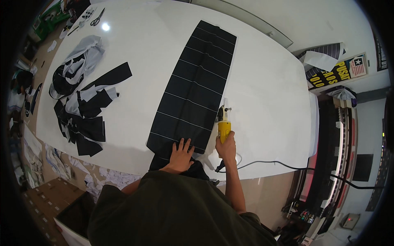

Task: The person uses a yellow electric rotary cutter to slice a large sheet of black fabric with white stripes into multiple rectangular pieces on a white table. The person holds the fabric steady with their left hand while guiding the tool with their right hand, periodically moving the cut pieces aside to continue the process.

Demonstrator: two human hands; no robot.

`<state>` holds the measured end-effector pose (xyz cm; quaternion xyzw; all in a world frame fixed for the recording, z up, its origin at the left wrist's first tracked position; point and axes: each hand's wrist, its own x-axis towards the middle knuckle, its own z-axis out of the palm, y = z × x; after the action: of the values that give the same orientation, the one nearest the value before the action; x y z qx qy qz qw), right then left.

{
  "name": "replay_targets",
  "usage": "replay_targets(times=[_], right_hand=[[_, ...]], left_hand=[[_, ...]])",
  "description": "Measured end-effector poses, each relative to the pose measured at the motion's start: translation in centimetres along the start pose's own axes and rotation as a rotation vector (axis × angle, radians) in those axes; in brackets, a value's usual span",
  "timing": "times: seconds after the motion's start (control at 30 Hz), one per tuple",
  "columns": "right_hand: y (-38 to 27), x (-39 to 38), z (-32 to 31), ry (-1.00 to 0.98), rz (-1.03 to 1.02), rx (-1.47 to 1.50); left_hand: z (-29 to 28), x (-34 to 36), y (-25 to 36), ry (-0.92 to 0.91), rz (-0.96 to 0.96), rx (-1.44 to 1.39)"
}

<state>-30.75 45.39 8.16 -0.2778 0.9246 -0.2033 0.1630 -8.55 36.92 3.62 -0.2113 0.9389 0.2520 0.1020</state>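
A long strip of black fabric [193, 82] with thin white cross lines lies lengthwise on the white table [271, 123]. My left hand [180, 157] rests flat on its near end, fingers spread. In my right hand [226, 146] is a yellow electric fabric cutter [224, 128], gripped by its body. The cutter's head stands at the right edge of the strip; whether its blade touches the cloth cannot be made out. More dark fabric [158, 162] hangs at the table's near edge, below my left hand.
Black and grey fabric scraps [84, 98] are heaped on the table's left side. Scissors [97, 17] lie at the far left corner. The cutter's black cord [279, 162] runs off to the right, toward a large machine [336, 151]. Paper scraps [102, 180] litter the floor.
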Motion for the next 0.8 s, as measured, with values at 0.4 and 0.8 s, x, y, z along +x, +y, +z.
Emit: replay_targets(times=[0.4,0.8], right_hand=[[-1.6,4.7,0.5,0.034,0.003,-0.005],[-4.1,11.3,-0.4,0.025,0.069,-0.018]], left_hand=[[-0.5,0.1,0.0,-0.001,-0.010,-0.022],[0.2,0.2,-0.3,0.028,-0.009,-0.058]])
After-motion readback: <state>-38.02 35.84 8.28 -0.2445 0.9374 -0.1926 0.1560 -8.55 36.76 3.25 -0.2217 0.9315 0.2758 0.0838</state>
